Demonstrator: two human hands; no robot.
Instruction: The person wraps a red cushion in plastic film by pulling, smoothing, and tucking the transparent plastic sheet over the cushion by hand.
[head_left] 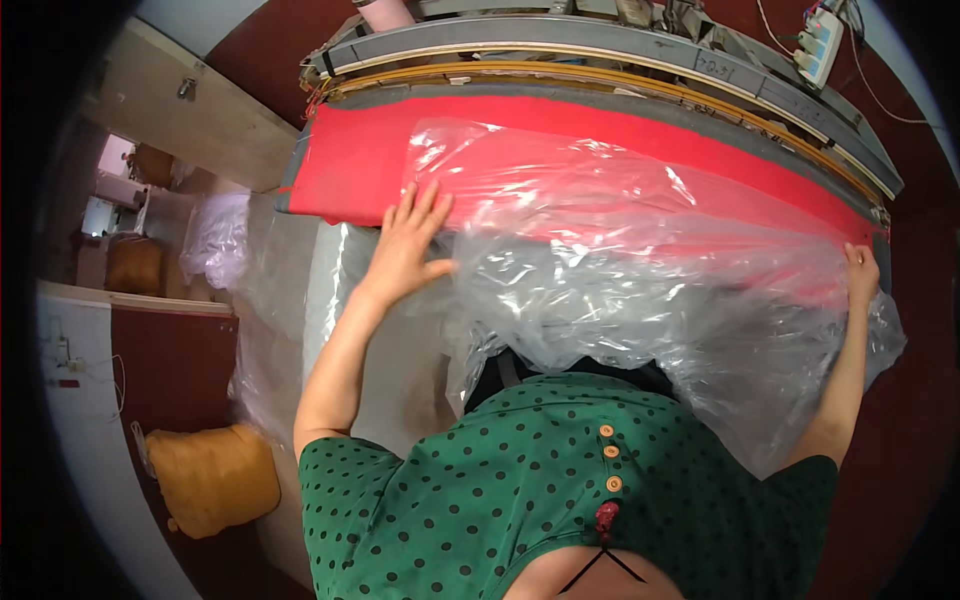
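A long red cloth-like sheet (360, 150) lies along a grey padded bed in front of me. Over much of it spreads a clear plastic film (560, 290), crumpled and shiny, which hangs down over the near edge toward my body. My left hand (408, 240) lies with fingers spread at the red sheet's near edge, by the film's left side. At the far right end, my right hand (862, 275) pinches the film's edge between closed fingers. Whether the red sheet is also in that pinch cannot be made out.
Behind the bed runs a long grey metal bar (500, 38) of a machine. A power strip (820, 48) with cables hangs at the back right. On the left are a wooden door (190, 100), a purplish plastic bundle (217, 238) and a yellow-orange container (212, 478).
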